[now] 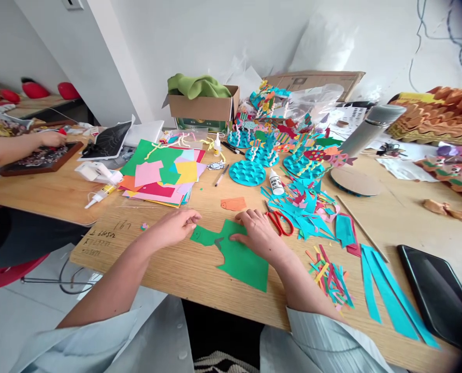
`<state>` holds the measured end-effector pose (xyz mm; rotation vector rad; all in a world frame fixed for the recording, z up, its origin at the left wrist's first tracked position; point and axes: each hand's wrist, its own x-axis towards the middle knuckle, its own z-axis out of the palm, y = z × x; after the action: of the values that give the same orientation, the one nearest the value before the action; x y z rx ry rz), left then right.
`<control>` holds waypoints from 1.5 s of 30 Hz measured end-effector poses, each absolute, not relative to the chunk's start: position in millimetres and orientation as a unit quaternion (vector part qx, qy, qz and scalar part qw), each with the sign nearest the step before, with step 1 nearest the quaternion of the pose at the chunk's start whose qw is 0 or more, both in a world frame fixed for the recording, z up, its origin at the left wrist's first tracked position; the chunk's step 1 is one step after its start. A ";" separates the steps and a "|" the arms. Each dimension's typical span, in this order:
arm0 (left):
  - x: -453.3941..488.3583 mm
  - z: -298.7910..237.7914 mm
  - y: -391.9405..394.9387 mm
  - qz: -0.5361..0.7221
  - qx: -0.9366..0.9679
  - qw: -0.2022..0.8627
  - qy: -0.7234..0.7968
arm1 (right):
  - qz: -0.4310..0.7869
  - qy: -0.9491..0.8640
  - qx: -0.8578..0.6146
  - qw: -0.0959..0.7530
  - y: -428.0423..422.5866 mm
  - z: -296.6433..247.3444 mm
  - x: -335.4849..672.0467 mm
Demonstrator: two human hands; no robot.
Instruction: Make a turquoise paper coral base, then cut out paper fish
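Craft workroom, paper scraps (307, 216), scissors (280, 223), glue bottle (276, 183)

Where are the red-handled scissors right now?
In the head view, the scissors lie right of centre, between the right hand and the heap of blue scraps.

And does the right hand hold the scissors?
No, the right hand rests on the green paper; the scissors lie on the table.

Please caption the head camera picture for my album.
Right hand on a green sheet, left hand by a smaller green piece, red-handled scissors and colourful paper strips nearby.
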<state>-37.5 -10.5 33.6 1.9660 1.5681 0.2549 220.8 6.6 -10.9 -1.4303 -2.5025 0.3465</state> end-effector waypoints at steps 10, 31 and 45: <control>-38.9 18.0 -9.0 0.177 0.695 0.375 0.587 | 0.191 -0.845 -0.485 0.123 8.6 -3.6 221.5; -17.1 22.1 0.3 0.305 0.527 0.585 0.536 | 0.345 -0.774 -0.441 0.297 10.6 10.0 229.0; -10.6 16.2 -15.5 0.301 0.532 0.557 0.562 | 0.142 -0.727 -0.577 0.343 21.8 7.6 238.0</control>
<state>-10.6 -15.5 16.2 1.2556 1.3268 0.7094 238.0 21.8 7.6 -1.5003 -1.8892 0.3697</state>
